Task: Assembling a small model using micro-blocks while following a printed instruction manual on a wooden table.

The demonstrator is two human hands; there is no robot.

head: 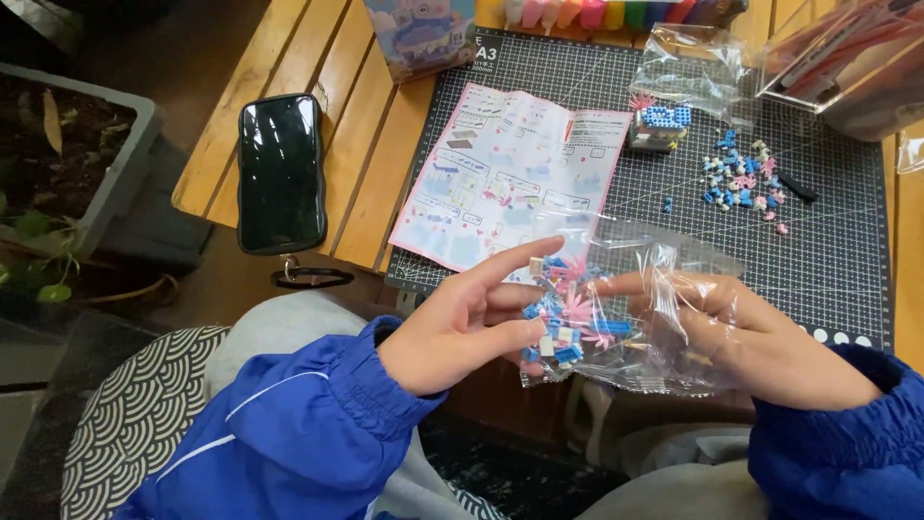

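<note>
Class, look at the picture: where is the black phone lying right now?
In the head view, the black phone lies on the left part of the wooden table, left of the instruction sheet and the cutting mat.

Slatted wooden table (289, 67) bears phone (280, 173), cutting mat (828, 250).

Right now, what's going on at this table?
A person in blue sleeves holds a clear plastic bag of small bricks with both hands: left hand at its left end, right hand behind the plastic. On the cutting mat lie an instruction sheet, a partly built model and loose bricks.
</note>
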